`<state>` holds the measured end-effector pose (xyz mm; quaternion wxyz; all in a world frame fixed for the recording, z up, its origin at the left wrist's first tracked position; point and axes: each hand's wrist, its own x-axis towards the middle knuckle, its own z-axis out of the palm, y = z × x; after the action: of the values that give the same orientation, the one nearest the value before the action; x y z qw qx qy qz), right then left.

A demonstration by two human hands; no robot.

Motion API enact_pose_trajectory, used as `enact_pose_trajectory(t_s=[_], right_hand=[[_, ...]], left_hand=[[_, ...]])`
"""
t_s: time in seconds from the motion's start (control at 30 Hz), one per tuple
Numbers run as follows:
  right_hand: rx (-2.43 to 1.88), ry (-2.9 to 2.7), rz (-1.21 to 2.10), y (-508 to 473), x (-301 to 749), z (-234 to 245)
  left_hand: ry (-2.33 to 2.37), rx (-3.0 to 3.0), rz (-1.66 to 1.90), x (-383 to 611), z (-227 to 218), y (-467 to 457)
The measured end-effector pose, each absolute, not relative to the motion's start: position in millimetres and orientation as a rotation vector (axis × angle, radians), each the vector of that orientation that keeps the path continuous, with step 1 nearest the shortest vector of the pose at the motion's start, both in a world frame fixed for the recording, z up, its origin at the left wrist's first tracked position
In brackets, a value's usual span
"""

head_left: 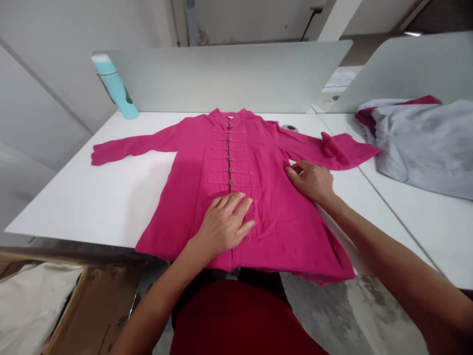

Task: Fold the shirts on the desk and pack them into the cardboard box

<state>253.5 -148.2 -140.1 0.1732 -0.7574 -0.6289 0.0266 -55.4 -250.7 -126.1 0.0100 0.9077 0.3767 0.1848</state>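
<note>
A magenta long-sleeved shirt (188,197) with a stand collar and a row of knotted front buttons lies front up on the white table (148,187). Its collar points away from me, and the hem hangs over the near edge. My left hand (227,222) rests flat on the lower front, fingers spread across the button line. At the shirt's right side seam, below the armpit, my right hand (312,180) pinches the cloth between thumb and fingers. The left sleeve stretches straight out, while the right sleeve is bunched near its cuff.
A light-blue bottle-shaped holder (116,86) stands at the back left. Along the back runs a frosted divider (221,74). Grey and dark red folded garments (428,143) are heaped at the right. On the lower left, a cardboard box (92,301) holds pale cloth (33,305).
</note>
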Motion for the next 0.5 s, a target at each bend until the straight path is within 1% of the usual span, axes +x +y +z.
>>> enact_pose_trajectory(t_s=[0.13,0.23,0.37,0.5], right_hand=[[-2.067,-1.809,-0.076,-146.8,258.4,-133.7],[-1.980,-1.862,-0.173,-140.7,255.3,-124.2],[-1.907,-2.025,-0.120,-124.0,233.9,-111.8],[-1.835,-2.182,-0.093,-99.2,199.1,-105.9]], left_hand=[[1.202,2.898,0.328,-64.3,-117.2,-216.9],[1.175,2.927,0.234,-69.1,-115.3,-196.3],[1.146,2.910,0.263,-72.5,-121.9,-180.3],[1.046,2.941,0.418,-74.4,-135.2,-176.6]])
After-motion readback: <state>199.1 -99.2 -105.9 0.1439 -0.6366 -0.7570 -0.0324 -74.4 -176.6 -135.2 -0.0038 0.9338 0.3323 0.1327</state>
